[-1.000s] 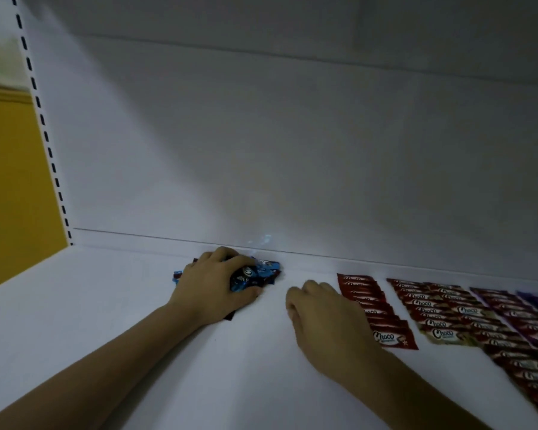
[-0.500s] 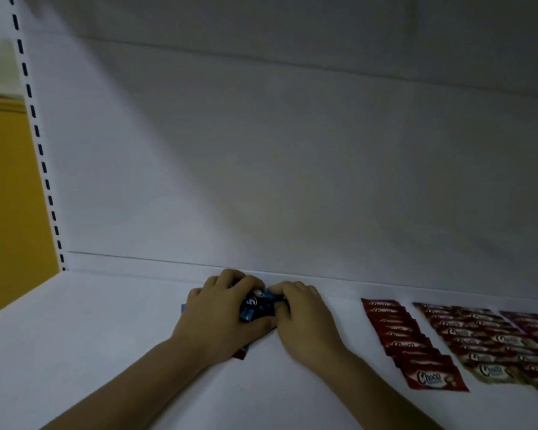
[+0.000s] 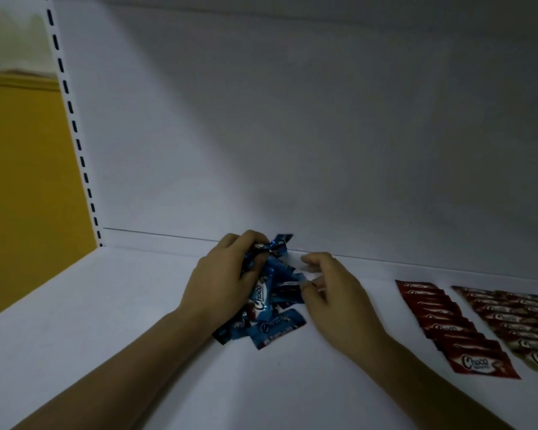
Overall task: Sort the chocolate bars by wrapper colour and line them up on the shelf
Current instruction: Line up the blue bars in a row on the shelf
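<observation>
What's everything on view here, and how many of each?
blue chocolate bars: loose bunch, too overlapped to count, blue, mid-shelf
red chocolate bars: one overlapping row, red, right of the blue bars
brown chocolate bars: at least one overlapping row, brown and cream, right of the red row
shelf: one, white, under everything
slotted upright: one, white with black slots, far left
wall: one, yellow, beyond the upright
left hand: one, grips the blue bunch
right hand: one, fingers curled at the bunch's right edge; a pinch cannot be told
</observation>
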### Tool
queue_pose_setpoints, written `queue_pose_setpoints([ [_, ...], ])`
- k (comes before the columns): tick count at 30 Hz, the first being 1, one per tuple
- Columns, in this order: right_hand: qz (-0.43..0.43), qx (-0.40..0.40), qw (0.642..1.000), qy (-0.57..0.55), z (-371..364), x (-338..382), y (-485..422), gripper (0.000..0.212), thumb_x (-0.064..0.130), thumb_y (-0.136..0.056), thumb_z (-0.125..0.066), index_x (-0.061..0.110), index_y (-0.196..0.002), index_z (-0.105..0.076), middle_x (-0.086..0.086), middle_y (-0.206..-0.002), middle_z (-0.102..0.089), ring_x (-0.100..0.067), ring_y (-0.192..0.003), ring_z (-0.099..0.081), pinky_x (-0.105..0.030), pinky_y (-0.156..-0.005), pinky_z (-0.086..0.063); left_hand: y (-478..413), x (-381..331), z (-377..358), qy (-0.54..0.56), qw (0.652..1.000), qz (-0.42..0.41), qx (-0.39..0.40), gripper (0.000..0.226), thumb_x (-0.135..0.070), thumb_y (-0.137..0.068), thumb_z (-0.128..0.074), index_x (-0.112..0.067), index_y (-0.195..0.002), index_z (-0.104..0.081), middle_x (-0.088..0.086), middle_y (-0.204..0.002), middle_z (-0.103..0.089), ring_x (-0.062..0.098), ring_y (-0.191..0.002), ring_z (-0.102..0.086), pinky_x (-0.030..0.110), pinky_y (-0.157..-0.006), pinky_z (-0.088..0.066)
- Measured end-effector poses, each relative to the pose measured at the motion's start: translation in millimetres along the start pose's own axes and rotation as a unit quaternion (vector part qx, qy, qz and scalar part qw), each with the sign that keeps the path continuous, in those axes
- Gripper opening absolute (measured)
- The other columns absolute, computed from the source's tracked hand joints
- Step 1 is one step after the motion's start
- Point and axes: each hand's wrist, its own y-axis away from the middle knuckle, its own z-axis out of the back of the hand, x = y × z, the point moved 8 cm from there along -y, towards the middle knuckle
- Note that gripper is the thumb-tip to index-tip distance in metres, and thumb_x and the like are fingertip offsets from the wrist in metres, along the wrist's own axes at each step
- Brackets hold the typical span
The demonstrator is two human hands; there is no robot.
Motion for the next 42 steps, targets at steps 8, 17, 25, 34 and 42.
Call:
queue_pose_setpoints([
  [8, 0.021, 0.168, 0.984, 0.046, -26.6, 11.5, 12.2, 0.106, 0.093, -0.048, -0.042, 0.042, -0.139, -0.023, 0.017, -0.143, -0.032, -0.005, -0.13, -0.032, -0.034, -0.109, -0.033, -4.3, 3.2, 17.3, 0.089, 0.993, 0.008, -0.08, 0.012, -0.02, -0.093, -0.058, -0.027, -0.102, -0.06, -0.002, -0.089, -0.066, 0.012, -0.069, -0.059, 0.028, -0.059, -0.048],
  [17, 0.058, 0.228, 0.956, 0.175, -43.6, 11.7, 10.0, 0.1, 0.094, -0.061, -0.023, 0.046, -0.147, -0.003, 0.011, -0.158, -0.009, -0.011, -0.144, -0.01, -0.039, -0.119, -0.015, -9.7, 25.1, 38.1, 0.314, 0.925, 0.129, -0.173, 0.008, -0.021, -0.097, -0.054, -0.023, -0.099, -0.062, -0.006, -0.083, -0.069, 0.004, -0.066, -0.066, 0.017, -0.057, -0.052],
  [25, 0.063, 0.215, 0.966, 0.13, -74.4, 38.3, -6.6, 0.069, 0.077, -0.077, -0.044, 0.047, -0.138, -0.029, 0.008, -0.137, -0.04, -0.014, -0.126, -0.037, -0.04, -0.107, -0.035, -7.8, 21.0, 38.6, 0.423, 0.876, 0.156, -0.171, 0.012, -0.021, -0.097, -0.054, -0.028, -0.091, -0.061, -0.016, -0.078, -0.071, 0.003, -0.071, -0.068, 0.014, -0.059, -0.052],
  [34, 0.04, 0.142, 0.989, -0.006, -39.8, 30.8, 4.6, 0.068, 0.046, -0.084, -0.063, 0.035, -0.142, -0.029, 0.02, -0.143, -0.035, 0.001, -0.129, -0.033, -0.022, -0.107, -0.034, -5.5, 1.4, 24.3, 0.491, 0.846, 0.167, -0.121, 0.009, -0.026, -0.094, -0.057, -0.03, -0.091, -0.065, -0.013, -0.075, -0.072, 0.006, -0.067, -0.069, 0.022, -0.058, -0.055],
  [42, -0.076, 0.009, 0.961, -0.265, 42.8, 14.0, 6.1, 0.027, 0.036, -0.079, -0.063, 0.023, -0.103, -0.057, 0.006, -0.079, -0.072, -0.014, -0.065, -0.07, -0.024, -0.059, -0.056, 7.5, -42.3, -14.4, 0.42, 0.903, 0.082, 0.022, 0.007, -0.024, -0.091, -0.061, -0.028, -0.088, -0.065, -0.009, -0.078, -0.071, 0.003, -0.07, -0.067, 0.017, -0.062, -0.054],
])
